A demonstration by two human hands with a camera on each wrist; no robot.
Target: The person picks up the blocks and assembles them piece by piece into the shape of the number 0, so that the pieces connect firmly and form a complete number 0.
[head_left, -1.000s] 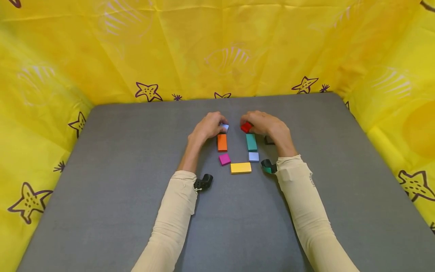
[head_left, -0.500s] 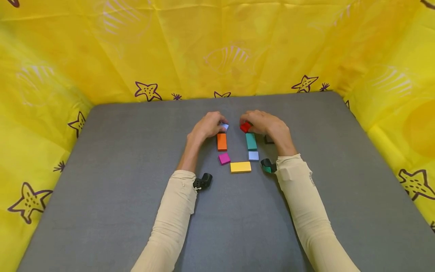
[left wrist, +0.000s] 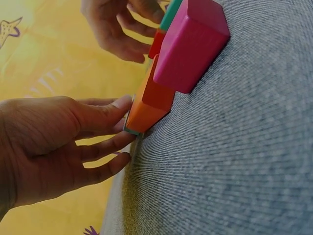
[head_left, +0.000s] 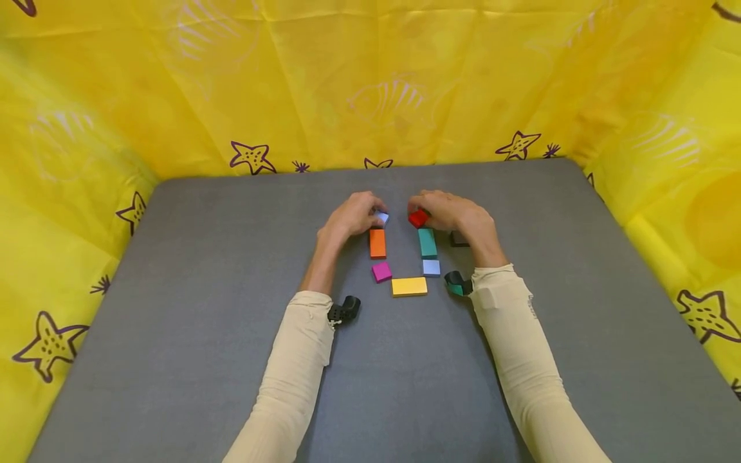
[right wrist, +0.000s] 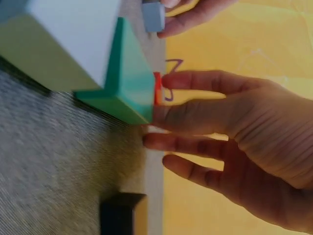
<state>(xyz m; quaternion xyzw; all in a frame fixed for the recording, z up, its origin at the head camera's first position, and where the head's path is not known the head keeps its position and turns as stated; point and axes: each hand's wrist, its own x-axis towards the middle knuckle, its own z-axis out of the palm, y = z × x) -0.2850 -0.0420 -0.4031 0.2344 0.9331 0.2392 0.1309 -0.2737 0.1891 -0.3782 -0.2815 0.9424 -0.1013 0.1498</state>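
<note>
In the head view my left hand pinches a light blue block between thumb and fingers, at the far end of an orange block. Opposite it, my right hand grips a red block just beyond a teal block. The left wrist view has the orange block mostly covering what the left fingers hold. Only a thin strip of the red block shows past the teal one in the right wrist view, with the thumb and index finger right at it.
Nearer on the grey table lie a magenta block, a yellow block and a second light blue block, forming a U with the others. A dark block sits beside the right wrist. Yellow patterned cloth encloses the table.
</note>
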